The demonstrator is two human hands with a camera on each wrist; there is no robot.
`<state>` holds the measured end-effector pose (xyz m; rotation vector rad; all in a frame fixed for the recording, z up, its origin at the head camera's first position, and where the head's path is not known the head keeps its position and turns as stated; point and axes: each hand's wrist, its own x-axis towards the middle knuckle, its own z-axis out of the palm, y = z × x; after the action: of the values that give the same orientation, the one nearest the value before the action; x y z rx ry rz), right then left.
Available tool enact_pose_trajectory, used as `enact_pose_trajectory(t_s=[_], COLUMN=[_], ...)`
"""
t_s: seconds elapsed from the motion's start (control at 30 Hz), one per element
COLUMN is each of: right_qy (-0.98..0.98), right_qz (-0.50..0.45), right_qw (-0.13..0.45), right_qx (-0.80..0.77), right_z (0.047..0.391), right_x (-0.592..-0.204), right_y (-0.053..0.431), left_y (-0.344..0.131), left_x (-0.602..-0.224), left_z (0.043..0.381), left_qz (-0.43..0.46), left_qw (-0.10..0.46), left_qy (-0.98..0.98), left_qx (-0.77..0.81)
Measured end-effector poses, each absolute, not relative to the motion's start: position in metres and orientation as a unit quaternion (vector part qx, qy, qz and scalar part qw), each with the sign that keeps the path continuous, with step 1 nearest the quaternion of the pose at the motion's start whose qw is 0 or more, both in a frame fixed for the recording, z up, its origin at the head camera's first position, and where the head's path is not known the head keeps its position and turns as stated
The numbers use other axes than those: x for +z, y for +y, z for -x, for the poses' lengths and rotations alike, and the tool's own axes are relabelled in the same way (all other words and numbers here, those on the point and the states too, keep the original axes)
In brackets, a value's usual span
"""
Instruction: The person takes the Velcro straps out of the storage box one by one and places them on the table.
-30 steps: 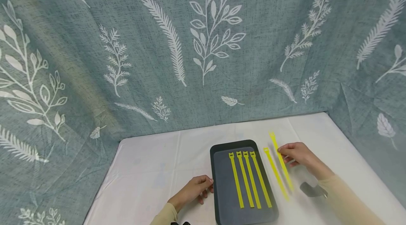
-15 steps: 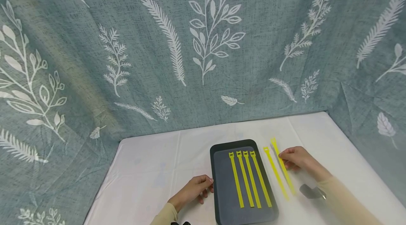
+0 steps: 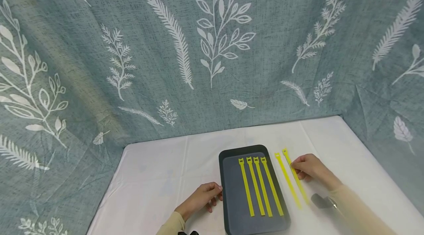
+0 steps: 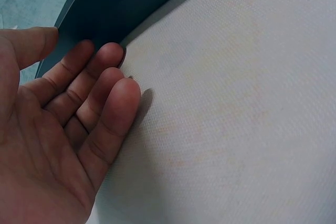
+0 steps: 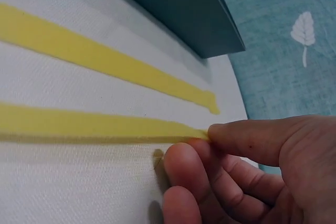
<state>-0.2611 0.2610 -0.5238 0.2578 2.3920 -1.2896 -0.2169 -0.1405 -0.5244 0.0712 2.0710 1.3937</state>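
Only in the head view are four straps (image 3: 256, 187) shown inside the tray (image 3: 233, 200). Another strap (image 5: 79, 125) is pinched by the right hand (image 3: 308, 167), the left hand (image 3: 200, 196) relaxed.

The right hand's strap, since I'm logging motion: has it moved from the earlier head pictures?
Yes. In the head view, judged against the tray, the strap in the right hand has moved down the picture.
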Motion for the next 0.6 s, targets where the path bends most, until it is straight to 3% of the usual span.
enact_pose_trajectory(t_s=[0.6], right_qy=[0.860], right_qz=[-0.093], right_qw=[0.211], right_qx=[-0.455], right_z=[0.2625], right_x=[-0.5267], right_y=[0.2620], left_y=[-0.1411], left_x=[-0.5167], left_z=[0.2188], left_qz=[-0.041], left_qw=[0.337], left_qy=[0.783], left_qx=[0.521])
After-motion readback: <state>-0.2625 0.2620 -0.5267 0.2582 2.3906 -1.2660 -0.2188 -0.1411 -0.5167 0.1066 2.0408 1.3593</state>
